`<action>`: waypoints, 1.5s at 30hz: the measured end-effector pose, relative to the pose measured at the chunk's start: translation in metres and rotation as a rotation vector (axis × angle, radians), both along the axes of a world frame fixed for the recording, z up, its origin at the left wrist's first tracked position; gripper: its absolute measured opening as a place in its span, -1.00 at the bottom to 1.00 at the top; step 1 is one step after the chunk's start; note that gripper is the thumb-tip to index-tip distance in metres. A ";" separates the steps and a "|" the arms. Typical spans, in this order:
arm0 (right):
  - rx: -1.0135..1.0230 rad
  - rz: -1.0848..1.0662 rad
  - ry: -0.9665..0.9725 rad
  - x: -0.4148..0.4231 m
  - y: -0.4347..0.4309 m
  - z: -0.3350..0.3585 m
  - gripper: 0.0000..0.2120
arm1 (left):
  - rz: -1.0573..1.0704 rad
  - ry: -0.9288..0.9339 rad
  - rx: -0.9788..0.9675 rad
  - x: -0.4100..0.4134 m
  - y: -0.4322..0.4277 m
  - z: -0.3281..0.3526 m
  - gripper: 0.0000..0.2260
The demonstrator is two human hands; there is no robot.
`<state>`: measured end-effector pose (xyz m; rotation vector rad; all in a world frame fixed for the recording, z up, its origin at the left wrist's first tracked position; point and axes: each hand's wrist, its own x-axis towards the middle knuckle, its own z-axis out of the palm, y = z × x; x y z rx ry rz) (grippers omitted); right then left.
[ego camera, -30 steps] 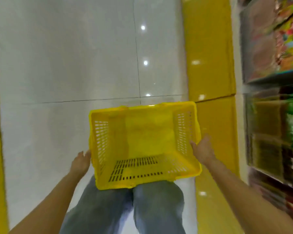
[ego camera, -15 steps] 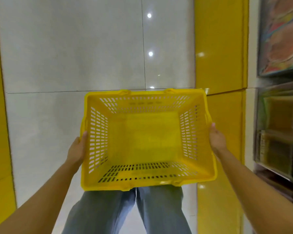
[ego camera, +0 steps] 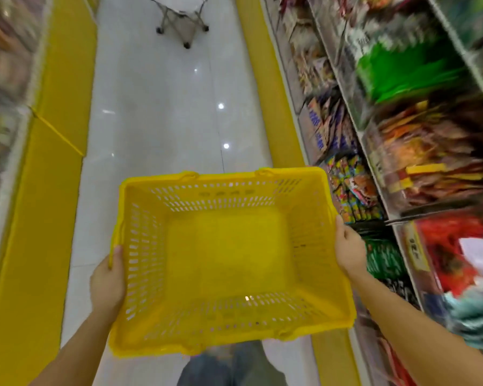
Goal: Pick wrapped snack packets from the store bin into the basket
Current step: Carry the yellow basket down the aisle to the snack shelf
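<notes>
- I see one basket [ego camera: 229, 246] of hard yellow plastic. It is rectangular, wider at the rim than at the bottom, and it is held level in front of me over the aisle.
- All four walls are pierced with rows of small slots. The bottom is a smooth, bare panel. The far wall also has four oval holes in a row, and two rounded handle lugs sit on the far rim.
- My left hand [ego camera: 108, 282] grips the left rim of the basket, with the thumb over the edge beside a thin yellow handle bar. The other fingers are hidden under the wall.
- My right hand [ego camera: 349, 252] grips the right rim in the same way, thumb on top and fingers curled behind the wall.
- The snack packets [ego camera: 352, 190] are in a bin on the shelf [ego camera: 374, 168] at my right, just beyond the far right corner of the basket. Their wrappers are shiny and many-coloured. They are too blurred for me to count.
- More bins with clear fronts rise above and beside it, with green, orange and red packs. Motion blur hides the details.
- The floor [ego camera: 156, 121] is of glossy white tiles with bright spots of lamp light. A glossy yellow band [ego camera: 53, 162] runs along each side.
- A metal stand [ego camera: 181, 20] with thin legs is far up the aisle. I count three small black wheels.
- Two legs in blue jeans [ego camera: 229, 369] show below the basket.
</notes>
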<state>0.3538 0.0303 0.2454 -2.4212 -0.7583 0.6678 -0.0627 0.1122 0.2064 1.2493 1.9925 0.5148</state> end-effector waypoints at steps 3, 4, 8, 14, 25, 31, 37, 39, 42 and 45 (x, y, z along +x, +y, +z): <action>0.087 -0.006 -0.068 0.005 0.042 0.047 -0.53 | 0.024 -0.012 0.108 0.007 0.049 0.042 -0.49; 0.123 -0.004 -0.087 0.009 0.057 0.059 -0.51 | 0.040 -0.016 0.145 0.011 0.067 0.054 -0.50; 0.200 0.030 -0.147 0.029 0.122 0.093 -0.50 | 0.039 -0.040 0.255 0.030 0.138 0.083 -0.52; 0.243 0.048 -0.176 0.049 0.240 0.121 -0.46 | 0.099 -0.047 0.307 0.050 0.241 0.110 -0.55; 0.270 0.099 -0.160 0.024 0.452 0.134 -0.43 | 0.193 -0.081 0.323 0.025 0.426 0.135 -0.53; 0.232 0.032 -0.223 0.011 0.530 0.131 -0.55 | 0.076 -0.107 0.322 0.019 0.541 0.161 -0.53; 0.209 -0.020 -0.175 0.036 0.621 0.129 -0.44 | 0.016 -0.114 0.314 0.048 0.657 0.175 -0.55; 0.223 -0.003 -0.187 0.046 0.658 0.129 -0.42 | -0.006 -0.121 0.302 0.060 0.696 0.176 -0.56; 0.240 0.006 -0.196 0.064 0.718 0.132 -0.39 | -0.007 -0.135 0.284 0.077 0.753 0.176 -0.58; 0.214 0.014 -0.187 0.079 0.776 0.134 -0.38 | -0.006 -0.145 0.287 0.092 0.807 0.176 -0.59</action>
